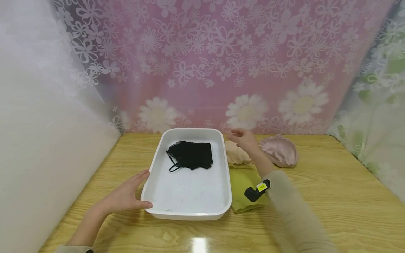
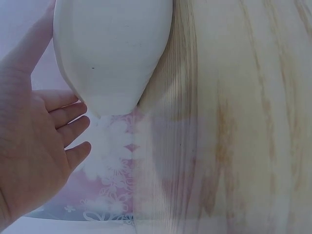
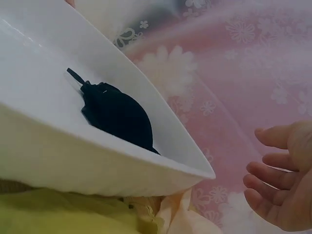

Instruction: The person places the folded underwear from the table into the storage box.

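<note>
A white tray point(image 1: 186, 196) lies on the table, with a folded black garment point(image 1: 193, 154) with thin straps inside its far half. My left hand point(image 1: 124, 195) rests against the tray's left side, thumb and fingers spread along the rim. In the left wrist view its fingers point(image 2: 70, 114) look relaxed beside the tray's outer wall. Past the tray's far right corner, my right hand point(image 1: 246, 141) hovers above a beige cloth point(image 1: 235, 154). The right wrist view shows that hand point(image 3: 285, 175) holding nothing, its fingers loosely bent and apart from the tray.
A yellow-green cloth point(image 1: 242, 188) lies along the tray's right side, partly under my right forearm. Farther right sits a pink, cup-shaped garment point(image 1: 280, 151). A flowered pink curtain point(image 1: 202, 70) hangs behind the wooden table point(image 1: 322, 189), and a white wall point(image 1: 47, 123) stands left.
</note>
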The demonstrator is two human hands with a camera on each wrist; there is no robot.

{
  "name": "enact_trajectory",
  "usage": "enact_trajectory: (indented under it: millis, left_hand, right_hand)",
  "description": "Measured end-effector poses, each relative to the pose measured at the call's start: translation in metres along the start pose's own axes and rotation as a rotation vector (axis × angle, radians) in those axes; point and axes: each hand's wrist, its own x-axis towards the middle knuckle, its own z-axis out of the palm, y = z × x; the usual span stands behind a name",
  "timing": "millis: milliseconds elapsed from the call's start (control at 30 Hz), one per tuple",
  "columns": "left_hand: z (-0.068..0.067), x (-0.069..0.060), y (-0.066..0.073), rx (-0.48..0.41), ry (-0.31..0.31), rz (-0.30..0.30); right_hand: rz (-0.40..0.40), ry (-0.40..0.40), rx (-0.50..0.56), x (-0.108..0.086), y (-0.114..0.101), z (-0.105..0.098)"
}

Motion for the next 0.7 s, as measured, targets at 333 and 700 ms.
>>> enact_trajectory:
  millis: [333,700]
  left_hand:
    - [-0.001,0.0,0.0,-0.003,-0.009,-0.007]
    - [-0.003,0.0,0.002,0.005,-0.014,-0.005]
  right_hand:
    - [-0.058,-0.101,-0.006,-0.036,0.022,-0.044]
    - [-0.153,-0.176,-0.115,-0.071,0.065,-0.07]
